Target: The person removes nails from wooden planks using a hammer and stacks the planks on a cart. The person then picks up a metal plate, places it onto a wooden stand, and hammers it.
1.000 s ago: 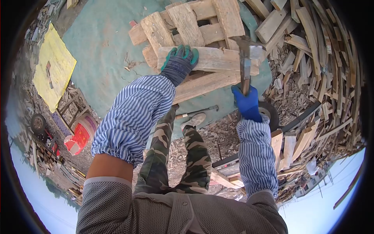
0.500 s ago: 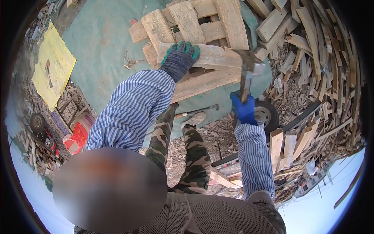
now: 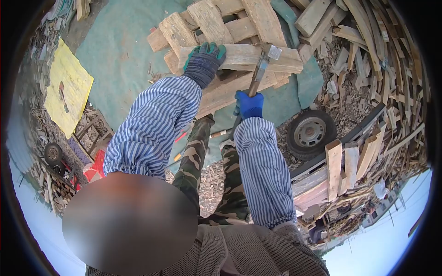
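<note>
My left hand [image 3: 203, 63], in a grey and green glove, is wrapped over the left end of a long wooden board [image 3: 248, 57]. This board lies across a frame of rough planks [image 3: 210, 22]. In a blue glove, my right hand [image 3: 249, 104] grips the handle of a hammer [image 3: 258, 71], whose metal head is over the middle-right part of the board. Whether the head touches the wood I cannot tell. Below the board, another wide plank [image 3: 221, 95] belongs to the same stack.
Green sheeting [image 3: 110, 55] lies under the planks. A wheel [image 3: 312, 135] stands right of my right forearm. Wood offcuts [image 3: 405, 92] are heaped at the right. A yellow sheet [image 3: 69, 87] lies at the left. Another tool's handle [image 3: 220, 134] shows near my feet.
My right hand and the hammer have moved left, from the board's right end toward its middle. My left hand has stayed on the board. The whole view has shifted slightly.
</note>
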Demonstrator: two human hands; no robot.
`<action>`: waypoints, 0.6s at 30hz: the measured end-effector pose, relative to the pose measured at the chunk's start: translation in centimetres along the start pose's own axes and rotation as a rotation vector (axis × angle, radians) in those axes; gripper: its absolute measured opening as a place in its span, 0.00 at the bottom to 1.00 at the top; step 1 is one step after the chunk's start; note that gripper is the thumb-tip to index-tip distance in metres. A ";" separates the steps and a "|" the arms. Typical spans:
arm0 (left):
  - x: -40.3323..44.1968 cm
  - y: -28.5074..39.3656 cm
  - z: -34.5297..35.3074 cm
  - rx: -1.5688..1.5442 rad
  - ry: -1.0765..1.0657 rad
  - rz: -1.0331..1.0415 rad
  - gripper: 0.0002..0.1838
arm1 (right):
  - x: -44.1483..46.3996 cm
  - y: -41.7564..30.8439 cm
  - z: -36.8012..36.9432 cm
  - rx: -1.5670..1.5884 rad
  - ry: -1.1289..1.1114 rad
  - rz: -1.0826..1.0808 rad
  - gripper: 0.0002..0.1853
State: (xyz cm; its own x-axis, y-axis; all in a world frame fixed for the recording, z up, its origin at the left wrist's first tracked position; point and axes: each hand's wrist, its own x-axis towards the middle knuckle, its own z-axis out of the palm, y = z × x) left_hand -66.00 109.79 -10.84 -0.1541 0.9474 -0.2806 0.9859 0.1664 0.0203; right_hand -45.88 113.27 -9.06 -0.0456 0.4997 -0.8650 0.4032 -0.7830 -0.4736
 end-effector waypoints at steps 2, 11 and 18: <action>0.0 0.4 0.0 0.028 0.010 -0.004 0.34 | -1.9 -2.0 1.9 0.065 -0.041 0.043 0.09; -0.1 0.0 -1.2 -0.072 -0.008 -0.014 0.31 | -7.1 -7.9 -4.0 -0.070 -0.037 -0.339 0.15; -0.1 0.1 0.2 -0.058 0.023 0.002 0.32 | -12.0 -14.1 -13.6 -0.819 -0.218 -0.406 0.11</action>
State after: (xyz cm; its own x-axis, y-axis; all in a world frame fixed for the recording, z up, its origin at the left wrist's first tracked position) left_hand -65.88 109.68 -10.99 -0.1543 0.9536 -0.2585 0.9808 0.1795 0.0767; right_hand -38.61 123.34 10.22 -0.4606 0.5318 -0.7106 0.8328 -0.0181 -0.5533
